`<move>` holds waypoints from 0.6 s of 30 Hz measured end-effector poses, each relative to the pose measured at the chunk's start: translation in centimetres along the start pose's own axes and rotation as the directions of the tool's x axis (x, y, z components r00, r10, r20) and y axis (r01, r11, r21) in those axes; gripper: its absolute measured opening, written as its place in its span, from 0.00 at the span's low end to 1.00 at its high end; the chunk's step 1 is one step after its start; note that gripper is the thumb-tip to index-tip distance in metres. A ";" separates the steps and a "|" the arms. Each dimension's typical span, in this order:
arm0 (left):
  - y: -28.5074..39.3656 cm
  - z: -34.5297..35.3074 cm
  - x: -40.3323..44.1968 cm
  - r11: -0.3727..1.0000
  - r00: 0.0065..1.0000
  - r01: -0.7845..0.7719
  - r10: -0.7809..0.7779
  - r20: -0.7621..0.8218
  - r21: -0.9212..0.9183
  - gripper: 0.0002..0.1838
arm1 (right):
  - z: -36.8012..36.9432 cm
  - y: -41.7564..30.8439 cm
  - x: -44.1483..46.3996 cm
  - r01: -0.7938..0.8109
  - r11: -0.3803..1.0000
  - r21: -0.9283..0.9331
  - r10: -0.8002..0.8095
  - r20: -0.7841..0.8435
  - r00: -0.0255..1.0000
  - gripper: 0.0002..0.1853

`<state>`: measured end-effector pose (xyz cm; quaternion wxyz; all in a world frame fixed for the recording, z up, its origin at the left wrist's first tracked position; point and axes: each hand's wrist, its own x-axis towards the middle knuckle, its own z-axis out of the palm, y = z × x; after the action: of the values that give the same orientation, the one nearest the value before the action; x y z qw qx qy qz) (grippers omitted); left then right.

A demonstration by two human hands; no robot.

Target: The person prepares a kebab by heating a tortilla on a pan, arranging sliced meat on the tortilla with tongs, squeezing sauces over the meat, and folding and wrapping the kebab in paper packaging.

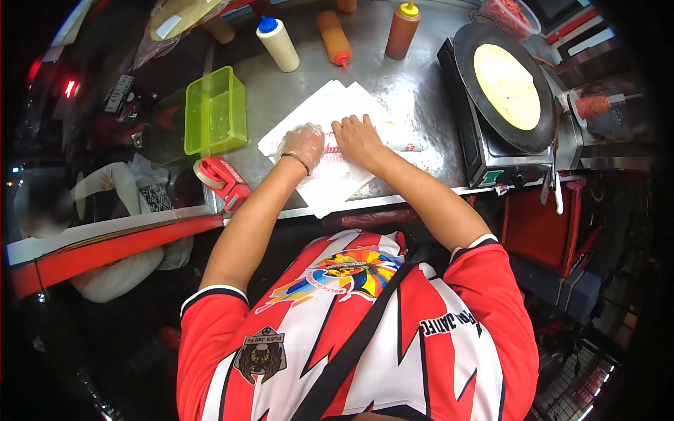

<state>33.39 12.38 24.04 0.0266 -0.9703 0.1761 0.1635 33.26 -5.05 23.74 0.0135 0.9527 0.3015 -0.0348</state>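
Observation:
Sheets of white wrapping paper (330, 184) with red print lie on the metal counter, turned at an angle and overlapping. In a clear plastic glove, my left hand (304, 144) presses on the paper's left part, its fingers curled against it. Bare and just beside it, my right hand (359, 142) rests on the paper with fingers apart and tips touching it. Whether anything lies under the paper is hidden.
A green plastic box (239, 112) and red tape dispenser (226, 184) stand left. Beyond are a white bottle (279, 48), orange bottle (333, 35) and brown bottle (402, 34). Right, a yellow crepe (507, 88) lies on a black pan (467, 63) over a stove. A person sits left.

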 end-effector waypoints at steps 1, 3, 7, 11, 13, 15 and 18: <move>0.3 -0.4 -0.1 0.999 0.999 0.030 -0.029 0.032 -0.012 0.13 | -0.1 0.1 0.0 0.006 1.000 0.012 -0.007 0.016 1.000 0.09; 1.0 -1.4 -0.5 0.995 0.991 0.091 -0.088 0.097 -0.033 0.13 | -1.1 0.0 -0.9 0.024 0.998 -0.066 -0.031 -0.106 0.994 0.10; 1.8 -3.2 -1.2 0.993 0.992 0.105 -0.108 0.065 0.048 0.15 | -2.1 -2.1 -2.8 0.137 0.975 -0.177 -0.180 -0.258 0.949 0.14; 0.7 -3.1 -2.8 0.989 0.987 0.144 -0.141 -0.080 0.033 0.16 | -1.3 -3.4 -3.0 0.105 0.932 -0.346 -0.166 -0.151 0.975 0.17; -0.6 -4.0 -5.9 0.988 0.961 0.151 -0.156 -0.230 -0.039 0.17 | -0.8 -3.1 -2.3 0.107 0.943 -0.316 -0.156 -0.133 0.979 0.17; -3.5 -1.4 -8.3 0.922 0.978 0.034 -0.111 -0.178 -0.385 0.19 | -0.3 -3.1 -2.2 0.098 0.955 -0.281 -0.145 -0.153 0.978 0.18; -5.9 2.2 -9.6 0.278 0.934 0.356 -0.126 0.334 -0.892 0.23 | -0.7 -3.5 -2.1 0.112 0.963 -0.244 -0.150 -0.146 0.978 0.25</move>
<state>26.28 21.35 25.08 -0.5008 -0.7955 -0.1055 0.3243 29.59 -3.33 24.55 0.0989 0.9220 0.3662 0.0781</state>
